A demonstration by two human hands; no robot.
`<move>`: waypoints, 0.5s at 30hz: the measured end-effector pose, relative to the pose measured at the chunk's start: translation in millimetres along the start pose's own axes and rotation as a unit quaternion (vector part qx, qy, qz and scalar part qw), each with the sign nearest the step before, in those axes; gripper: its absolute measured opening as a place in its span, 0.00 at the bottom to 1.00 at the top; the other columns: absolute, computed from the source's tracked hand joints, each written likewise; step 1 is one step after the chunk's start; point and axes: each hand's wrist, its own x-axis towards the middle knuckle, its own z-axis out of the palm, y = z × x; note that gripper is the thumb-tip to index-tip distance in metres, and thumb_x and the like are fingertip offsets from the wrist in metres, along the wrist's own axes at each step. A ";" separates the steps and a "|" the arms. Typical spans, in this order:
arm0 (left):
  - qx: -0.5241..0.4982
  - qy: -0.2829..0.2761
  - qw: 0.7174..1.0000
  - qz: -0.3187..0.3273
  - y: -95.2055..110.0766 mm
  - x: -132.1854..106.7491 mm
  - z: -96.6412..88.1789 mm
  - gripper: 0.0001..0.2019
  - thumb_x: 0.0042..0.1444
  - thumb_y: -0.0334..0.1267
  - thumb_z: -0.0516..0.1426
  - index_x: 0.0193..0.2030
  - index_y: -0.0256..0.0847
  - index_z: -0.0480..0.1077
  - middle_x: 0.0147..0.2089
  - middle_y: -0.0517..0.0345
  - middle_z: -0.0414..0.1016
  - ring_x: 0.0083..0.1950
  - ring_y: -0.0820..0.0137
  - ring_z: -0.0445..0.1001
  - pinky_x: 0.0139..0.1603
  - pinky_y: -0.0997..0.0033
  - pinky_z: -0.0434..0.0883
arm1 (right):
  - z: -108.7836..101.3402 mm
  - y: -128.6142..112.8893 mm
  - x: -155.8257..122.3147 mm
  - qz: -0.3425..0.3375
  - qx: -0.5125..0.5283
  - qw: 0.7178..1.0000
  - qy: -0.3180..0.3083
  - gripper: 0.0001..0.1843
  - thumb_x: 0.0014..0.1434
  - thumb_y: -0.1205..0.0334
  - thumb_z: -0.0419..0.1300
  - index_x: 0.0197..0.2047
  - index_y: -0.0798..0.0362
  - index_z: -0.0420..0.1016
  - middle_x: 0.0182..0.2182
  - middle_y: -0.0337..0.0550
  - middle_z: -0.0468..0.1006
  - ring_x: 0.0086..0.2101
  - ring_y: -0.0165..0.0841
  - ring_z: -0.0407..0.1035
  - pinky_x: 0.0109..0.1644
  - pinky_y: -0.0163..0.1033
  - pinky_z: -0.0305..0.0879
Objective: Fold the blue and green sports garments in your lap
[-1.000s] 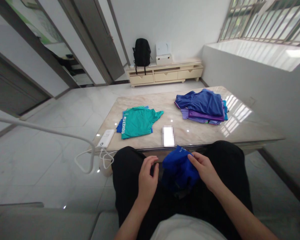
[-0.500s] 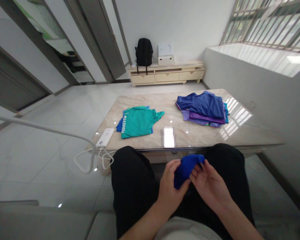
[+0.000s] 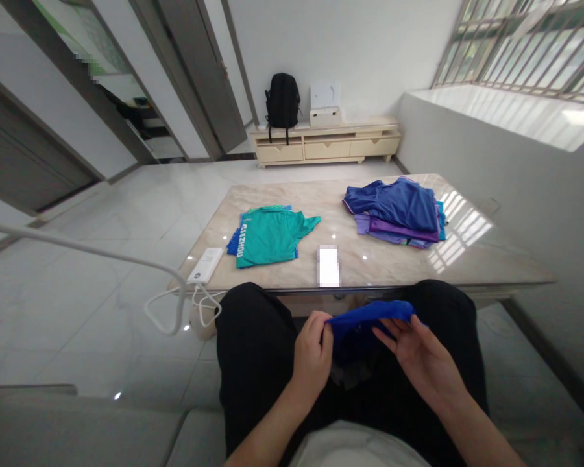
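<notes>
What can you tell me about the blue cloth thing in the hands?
The blue cloth is bright royal blue, soft and thin-looking, crumpled rather than flat. It is held up over the lap, just in front of the table's near edge. The left hand pinches its left end; the right hand holds the other side, stretching the top edge between them.

A royal-blue garment (image 3: pixel 365 321) is hanging stretched and crumpled above the person's lap, just in front of the worktop (image 3: pixel 467 259) edge.

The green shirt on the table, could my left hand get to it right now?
Probably yes, once it lets go: the left hand pinches the blue cloth over the lap, and bare tabletop lies between it and the green shirt.
</notes>
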 end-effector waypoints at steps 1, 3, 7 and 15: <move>-0.001 -0.003 1.000 -0.007 -1.8 0.3 0.1 0.13 0.74 0.37 0.47 0.48 0.41 0.73 0.45 0.52 0.77 0.48 0.65 0.77 0.51 0.67 0.71 | -2.4 -0.3 0.8 -0.004 -0.024 1.000 -0.003 0.14 0.52 0.49 0.76 0.40 0.45 0.86 0.42 0.41 0.85 0.45 0.39 0.79 0.54 0.53 0.79; -0.008 -0.007 1.000 -0.017 -4.6 0.9 1.5 0.13 0.74 0.38 0.47 0.50 0.41 0.73 0.45 0.53 0.79 0.47 0.66 0.78 0.50 0.68 0.71 | -6.6 -0.8 1.3 -0.011 -0.095 0.995 -0.008 0.17 0.53 0.45 0.74 0.38 0.48 0.86 0.40 0.45 0.85 0.38 0.38 0.80 0.47 0.49 0.81; -0.020 -0.044 0.999 0.005 -1.2 3.2 3.2 0.13 0.74 0.38 0.48 0.53 0.41 0.73 0.46 0.53 0.81 0.47 0.65 0.80 0.51 0.69 0.72 | -8.8 -2.5 -3.3 -0.110 -0.324 0.940 -0.019 0.20 0.62 0.42 0.67 0.41 0.51 0.86 0.37 0.50 0.83 0.36 0.38 0.79 0.43 0.44 0.81; -0.094 -0.183 0.977 0.063 24.1 0.4 -4.7 0.13 0.74 0.37 0.50 0.50 0.41 0.76 0.47 0.55 0.83 0.48 0.69 0.82 0.52 0.75 0.73 | 11.3 4.3 -4.6 -0.185 -0.593 0.739 -0.262 0.36 0.61 0.54 0.70 0.71 0.40 0.68 0.64 0.44 0.73 0.62 0.41 0.69 0.70 0.46 0.64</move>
